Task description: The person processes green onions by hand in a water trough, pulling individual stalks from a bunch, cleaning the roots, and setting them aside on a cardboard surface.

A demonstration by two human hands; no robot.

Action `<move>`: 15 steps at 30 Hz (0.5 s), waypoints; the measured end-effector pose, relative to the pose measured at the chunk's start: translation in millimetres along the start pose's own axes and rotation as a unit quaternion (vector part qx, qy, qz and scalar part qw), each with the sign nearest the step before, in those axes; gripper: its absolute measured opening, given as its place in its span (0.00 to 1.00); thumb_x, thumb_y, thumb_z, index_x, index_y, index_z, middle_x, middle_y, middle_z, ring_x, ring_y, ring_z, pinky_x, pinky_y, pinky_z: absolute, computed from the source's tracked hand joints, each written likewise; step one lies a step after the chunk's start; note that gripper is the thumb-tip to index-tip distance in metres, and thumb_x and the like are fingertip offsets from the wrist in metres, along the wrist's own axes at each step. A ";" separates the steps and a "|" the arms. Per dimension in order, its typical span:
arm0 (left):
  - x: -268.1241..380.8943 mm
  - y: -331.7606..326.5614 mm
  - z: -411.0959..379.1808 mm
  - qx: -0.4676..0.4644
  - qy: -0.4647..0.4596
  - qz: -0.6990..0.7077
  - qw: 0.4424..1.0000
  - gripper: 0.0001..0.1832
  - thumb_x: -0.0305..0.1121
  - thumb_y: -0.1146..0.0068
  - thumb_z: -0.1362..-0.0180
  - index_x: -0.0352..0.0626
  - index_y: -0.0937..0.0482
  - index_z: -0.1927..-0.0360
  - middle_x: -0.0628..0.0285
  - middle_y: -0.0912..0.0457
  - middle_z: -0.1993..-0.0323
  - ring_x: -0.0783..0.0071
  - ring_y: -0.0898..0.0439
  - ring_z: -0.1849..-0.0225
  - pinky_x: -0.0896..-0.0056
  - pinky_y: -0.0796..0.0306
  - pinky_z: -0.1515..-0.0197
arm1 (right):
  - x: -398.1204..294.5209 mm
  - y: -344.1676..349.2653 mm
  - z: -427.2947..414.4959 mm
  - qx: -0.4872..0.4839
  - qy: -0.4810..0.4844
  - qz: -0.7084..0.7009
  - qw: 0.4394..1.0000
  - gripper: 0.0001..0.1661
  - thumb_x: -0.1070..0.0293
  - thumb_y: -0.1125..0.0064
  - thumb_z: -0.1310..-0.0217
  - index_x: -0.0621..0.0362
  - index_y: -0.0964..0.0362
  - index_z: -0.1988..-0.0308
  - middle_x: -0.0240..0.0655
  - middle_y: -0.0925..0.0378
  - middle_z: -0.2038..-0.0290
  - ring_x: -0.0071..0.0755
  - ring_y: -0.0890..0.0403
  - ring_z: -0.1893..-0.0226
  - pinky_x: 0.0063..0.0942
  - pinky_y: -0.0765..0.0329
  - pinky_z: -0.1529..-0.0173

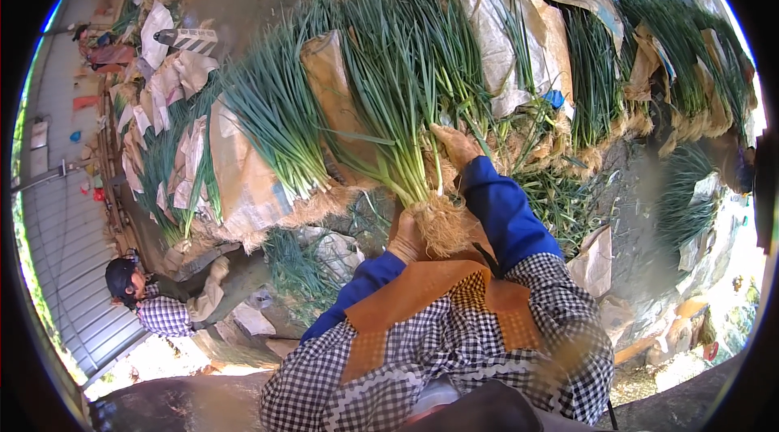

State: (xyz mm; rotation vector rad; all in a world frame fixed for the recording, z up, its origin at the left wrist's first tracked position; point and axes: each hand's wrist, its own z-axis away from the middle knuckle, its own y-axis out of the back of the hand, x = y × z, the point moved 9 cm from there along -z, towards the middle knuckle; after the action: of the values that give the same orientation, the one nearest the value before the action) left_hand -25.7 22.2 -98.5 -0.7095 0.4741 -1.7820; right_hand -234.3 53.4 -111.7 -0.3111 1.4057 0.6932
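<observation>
A bunch of long green onions (401, 146) lies before me, its leaves pointing away and its pale fibrous roots (443, 225) towards my lap. My left hand (408, 240) grips the bunch from below at the root end; most of its fingers are hidden under the stalks and roots. My right hand (455, 147) reaches along the right side of the bunch. Its fingertips touch a stalk that stands a little apart from the others; whether they pinch it is unclear.
More green onion bundles (280, 115) lie in a row on both sides, some wrapped in sacking (246, 170). Loose leaves (557, 201) are scattered on the wet floor at the right. Another person (164, 310) sits at the lower left. An orange apron (420, 289) covers my lap.
</observation>
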 end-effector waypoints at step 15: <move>109.5 -63.3 56.9 -0.151 -0.062 0.088 0.983 0.23 0.31 0.48 0.53 0.34 0.32 0.51 0.54 0.23 0.66 0.63 0.23 0.64 0.66 0.26 0.56 | 34.9 85.2 6.1 0.015 -0.154 0.426 0.891 0.20 0.51 0.50 0.43 0.58 0.29 0.63 0.42 0.24 0.75 0.43 0.22 0.71 0.39 0.26 0.65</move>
State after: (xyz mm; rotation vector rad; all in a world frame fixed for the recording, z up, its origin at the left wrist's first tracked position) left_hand -55.8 -60.2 8.9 -0.9535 0.7093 -1.5047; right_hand -280.9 131.4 -127.5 0.4718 1.2086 1.3656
